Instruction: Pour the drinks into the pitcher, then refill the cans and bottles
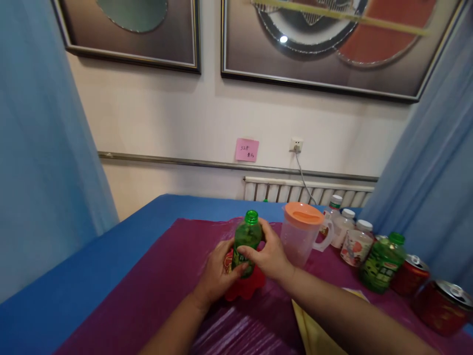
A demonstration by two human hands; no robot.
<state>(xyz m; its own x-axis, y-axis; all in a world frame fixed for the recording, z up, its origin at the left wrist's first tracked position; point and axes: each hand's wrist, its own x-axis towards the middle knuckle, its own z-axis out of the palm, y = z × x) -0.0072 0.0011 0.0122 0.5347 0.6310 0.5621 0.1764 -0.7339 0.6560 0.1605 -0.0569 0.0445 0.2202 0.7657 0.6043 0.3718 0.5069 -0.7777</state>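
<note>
Between my two hands stands an uncapped green plastic bottle (248,235), held upright. My left hand (219,274) wraps its lower left side, with the thumb across the front. My right hand (270,252) grips it from the right, thumb also on the front. Behind and under the bottle is a red object with a wavy edge (246,290), partly hidden by the hands; a patterned red part shows at its left. Just right of my right hand, a clear pitcher with an orange lid (303,215) rests on the purple cloth (162,276).
On the right are several bottles with white caps (356,244), another green bottle (383,264) and two red cans (443,305). A yellow cloth (314,330) lies under my right forearm. The blue-covered table (136,222) meets a wall with a radiator (332,191) and a plugged-in cord.
</note>
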